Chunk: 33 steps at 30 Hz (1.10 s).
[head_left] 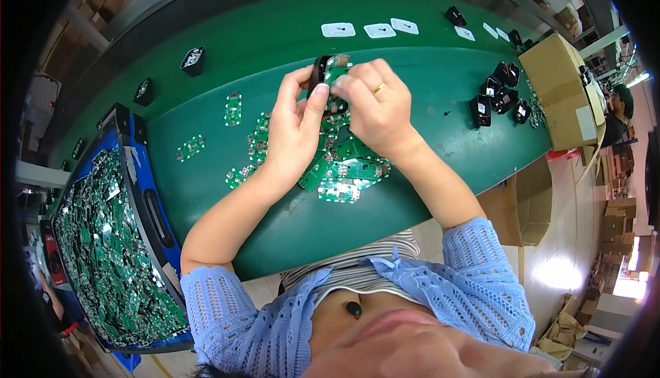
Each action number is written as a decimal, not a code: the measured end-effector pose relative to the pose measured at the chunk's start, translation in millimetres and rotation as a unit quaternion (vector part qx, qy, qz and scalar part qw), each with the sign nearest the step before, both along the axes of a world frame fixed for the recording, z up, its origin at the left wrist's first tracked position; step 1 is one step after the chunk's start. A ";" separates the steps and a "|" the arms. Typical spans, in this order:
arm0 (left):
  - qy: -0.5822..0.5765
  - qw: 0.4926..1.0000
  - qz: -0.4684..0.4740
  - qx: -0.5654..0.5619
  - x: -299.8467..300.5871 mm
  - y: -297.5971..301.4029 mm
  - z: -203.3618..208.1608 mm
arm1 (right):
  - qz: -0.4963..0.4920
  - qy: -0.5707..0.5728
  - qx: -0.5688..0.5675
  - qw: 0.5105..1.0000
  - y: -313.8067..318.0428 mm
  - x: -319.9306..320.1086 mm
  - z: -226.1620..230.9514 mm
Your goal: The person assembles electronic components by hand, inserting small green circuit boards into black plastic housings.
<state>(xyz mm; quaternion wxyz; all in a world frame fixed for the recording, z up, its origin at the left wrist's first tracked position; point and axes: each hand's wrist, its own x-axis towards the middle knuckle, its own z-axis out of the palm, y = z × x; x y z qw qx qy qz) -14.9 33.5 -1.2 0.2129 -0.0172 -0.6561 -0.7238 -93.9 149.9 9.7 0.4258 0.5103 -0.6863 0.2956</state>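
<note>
Sitting between left fingers (pixel 295 79): black casing (pixel 317 73).

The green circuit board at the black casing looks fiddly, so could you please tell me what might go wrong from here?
The right hand could slip and knock the green circuit board against the black casing in the left hand. If dropped, either might scratch the loose boards below.
</note>
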 end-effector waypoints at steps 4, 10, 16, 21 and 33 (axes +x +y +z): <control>-0.058 0.997 -0.052 0.030 0.4 -0.6 -1.2 | 0.011 0.014 0.051 0.999 7.5 -5.9 1.9; -0.049 0.998 -0.044 -0.017 1.3 1.0 -1.3 | 0.033 0.001 0.050 0.998 13.0 -3.8 7.6; -0.022 0.999 -0.033 0.009 0.0 7.3 -3.9 | -0.003 -0.072 -0.014 0.997 12.4 -6.3 0.2; -0.036 0.998 -0.048 0.018 -0.5 4.2 -6.2 | 0.026 -0.055 0.027 0.998 14.9 -3.8 -3.2; -0.082 0.990 -0.045 0.108 0.9 -5.1 6.3 | 0.125 -0.290 -0.060 0.947 10.8 6.2 -5.0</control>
